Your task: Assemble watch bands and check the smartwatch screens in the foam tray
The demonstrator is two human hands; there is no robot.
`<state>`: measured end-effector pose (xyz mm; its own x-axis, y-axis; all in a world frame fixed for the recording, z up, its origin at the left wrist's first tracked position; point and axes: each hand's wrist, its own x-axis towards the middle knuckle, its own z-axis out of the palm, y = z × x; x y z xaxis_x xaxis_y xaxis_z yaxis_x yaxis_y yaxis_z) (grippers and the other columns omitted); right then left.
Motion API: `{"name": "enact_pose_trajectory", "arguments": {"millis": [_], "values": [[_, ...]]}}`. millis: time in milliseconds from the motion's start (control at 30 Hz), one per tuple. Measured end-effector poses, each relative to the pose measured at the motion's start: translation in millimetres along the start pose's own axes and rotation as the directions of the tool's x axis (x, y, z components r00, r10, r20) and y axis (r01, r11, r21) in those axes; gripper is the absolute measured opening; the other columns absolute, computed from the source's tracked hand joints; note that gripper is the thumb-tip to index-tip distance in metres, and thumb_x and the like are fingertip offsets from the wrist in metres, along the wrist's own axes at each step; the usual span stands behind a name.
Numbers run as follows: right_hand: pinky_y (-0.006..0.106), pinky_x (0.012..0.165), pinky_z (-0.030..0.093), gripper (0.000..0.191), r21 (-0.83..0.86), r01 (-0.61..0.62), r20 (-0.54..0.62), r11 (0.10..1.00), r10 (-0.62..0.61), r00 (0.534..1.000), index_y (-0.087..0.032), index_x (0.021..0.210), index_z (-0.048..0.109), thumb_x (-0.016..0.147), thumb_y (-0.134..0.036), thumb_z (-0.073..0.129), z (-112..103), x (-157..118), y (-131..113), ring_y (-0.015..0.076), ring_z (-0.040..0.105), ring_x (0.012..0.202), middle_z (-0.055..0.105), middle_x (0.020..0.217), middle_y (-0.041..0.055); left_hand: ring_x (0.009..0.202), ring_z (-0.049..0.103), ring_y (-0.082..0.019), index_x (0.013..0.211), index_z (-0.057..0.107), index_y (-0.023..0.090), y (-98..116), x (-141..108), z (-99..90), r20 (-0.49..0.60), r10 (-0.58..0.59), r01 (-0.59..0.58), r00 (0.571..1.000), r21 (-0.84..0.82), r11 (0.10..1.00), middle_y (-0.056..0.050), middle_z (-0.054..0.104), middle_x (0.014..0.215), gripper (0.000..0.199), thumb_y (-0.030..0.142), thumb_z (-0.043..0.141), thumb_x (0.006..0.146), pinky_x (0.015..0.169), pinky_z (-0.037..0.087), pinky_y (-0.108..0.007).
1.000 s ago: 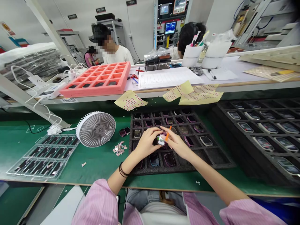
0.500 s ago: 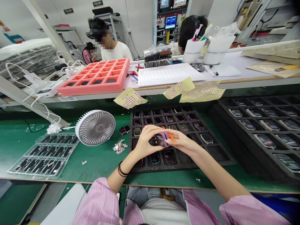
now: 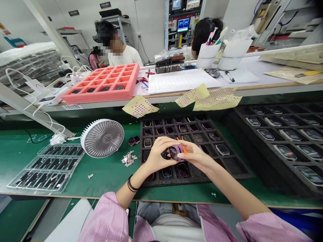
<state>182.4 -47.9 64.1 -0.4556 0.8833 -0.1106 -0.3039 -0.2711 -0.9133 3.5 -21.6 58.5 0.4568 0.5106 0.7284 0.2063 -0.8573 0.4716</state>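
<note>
Above the black foam tray [image 3: 174, 182], both of my hands meet around a purple smartwatch case [image 3: 174, 153] with a dark glass face. My left hand [image 3: 156, 153] grips it from the left, thumb below and fingers over the top. From the right, my right hand [image 3: 196, 154] pinches the case with its thumb on the purple frame. A thin orange tool [image 3: 185, 150] is tucked in the right hand's fingers; its tip and exact kind are hidden. More watch cases, such as a purple one [image 3: 182, 170] and a blue-rimmed one [image 3: 167, 171], lie in the tray's compartments.
Left of the tray are a white fan [image 3: 102, 137], small loose strips [image 3: 129, 158], a watch piece [image 3: 133, 140] and a clear tray [image 3: 45, 168] of black parts. A second foam tray [image 3: 272, 161] is at right. A pink foam tray [image 3: 101, 95] sits on the shelf.
My hands and the watch case have shifted slightly down and right. The case is turned a little, and the right thumb lies further across its frame.
</note>
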Motion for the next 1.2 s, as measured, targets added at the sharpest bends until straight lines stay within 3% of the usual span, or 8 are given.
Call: {"name": "enact_pose_trajectory", "arguments": {"millis": [200,300,400,533,733,900,1067,1200], "values": [[0.035,0.093,0.051,0.044,-0.205,0.213,-0.058,0.955,-0.229,0.972,-0.024,0.111,0.063,0.07,-0.031,0.079,-0.8,-7.1,-9.4,0.0213,0.067,0.104,0.072,0.109,0.0055,0.11,0.059,-0.025,0.112,0.063,0.022,4.3,0.3,-3.2,-0.013,-0.039,0.039,0.999,0.0,0.999,-0.011,0.065,0.116,0.044,0.024,0.076,0.07,0.094,0.047,-0.044],[0.036,0.086,0.054,0.024,-0.348,0.496,-0.147,0.795,-0.569,0.809,-0.026,0.108,0.065,0.087,-0.037,0.062,-5.3,-22.2,-18.3,0.0192,0.071,0.09,0.076,0.093,0.0039,0.12,0.055,-0.027,0.112,0.063,0.021,8.4,-0.7,-6.9,0.005,-0.145,0.145,0.989,-0.072,0.987,-0.013,0.058,0.131,0.045,0.023,0.077,0.07,0.095,0.049,-0.042],[0.037,0.065,0.058,0.038,-0.435,0.67,-0.071,0.602,-0.764,0.641,-0.023,0.105,0.069,0.098,-0.043,0.037,-8.2,-39.3,-21.2,0.0208,0.072,0.063,0.075,0.069,0.0045,0.108,0.064,-0.023,0.115,0.061,0.02,12.5,-1.6,-7.6,0.044,-0.231,0.235,0.972,-0.17,0.957,-0.01,0.067,0.118,0.048,0.02,0.077,0.07,0.094,0.051,-0.037],[0.038,0.065,0.058,0.042,-0.554,0.684,-0.013,0.475,-0.826,0.563,-0.019,0.091,0.074,0.099,-0.034,0.036,-7.7,-49.0,-14.8,0.0233,0.073,0.069,0.076,0.076,0.0084,0.1,0.068,-0.022,0.114,0.062,0.018,16.4,-1.3,-4.6,0.05,-0.3,0.304,0.953,-0.186,0.934,-0.009,0.07,0.111,0.048,0.022,0.078,0.069,0.09,0.054,-0.034],[0.041,0.063,0.058,0.041,-0.631,0.62,-0.079,0.466,-0.834,0.546,-0.02,0.084,0.074,0.097,-0.037,0.039,-9.6,-46.3,-7.2,0.0258,0.073,0.071,0.075,0.074,0.0081,0.099,0.068,-0.021,0.113,0.062,0.017,17.9,0.4,-3.5,0.053,-0.285,0.289,0.957,-0.198,0.937,-0.008,0.071,0.11,0.048,0.023,0.079,0.068,0.09,0.054,-0.031],[0.039,0.068,0.058,0.035,-0.655,0.65,-0.011,0.385,-0.865,0.501,-0.022,0.091,0.072,0.098,-0.027,0.038,-11.2,-46.8,-6.0,0.0227,0.072,0.072,0.076,0.077,0.0056,0.099,0.069,-0.021,0.115,0.061,0.017,17.3,-1.3,-3.1,0.053,-0.294,0.299,0.954,-0.183,0.937,-0.008,0.071,0.111,0.049,0.023,0.078,0.069,0.091,0.054,-0.031],[0.037,0.071,0.058,0.034,-0.763,0.566,0.031,0.313,-0.856,0.516,-0.021,0.088,0.071,0.097,-0.025,0.039,-10.3,-46.4,-9.1,0.0213,0.072,0.073,0.075,0.077,0.0057,0.098,0.069,-0.021,0.115,0.062,0.018,15.3,-5.0,-1.0,0.033,-0.309,0.31,0.951,-0.157,0.938,-0.007,0.071,0.11,0.049,0.021,0.077,0.069,0.092,0.054,-0.032],[0.037,0.068,0.058,0.036,-0.722,0.584,-0.022,0.371,-0.856,0.517,-0.022,0.086,0.071,0.098,-0.028,0.038,-8.3,-45.6,-10.2,0.0222,0.072,0.075,0.074,0.075,0.0059,0.098,0.069,-0.021,0.114,0.063,0.018,17.7,-2.3,-1.1,0.052,-0.333,0.337,0.941,-0.147,0.93,-0.007,0.072,0.109,0.049,0.024,0.078,0.068,0.09,0.055,-0.031]]}}
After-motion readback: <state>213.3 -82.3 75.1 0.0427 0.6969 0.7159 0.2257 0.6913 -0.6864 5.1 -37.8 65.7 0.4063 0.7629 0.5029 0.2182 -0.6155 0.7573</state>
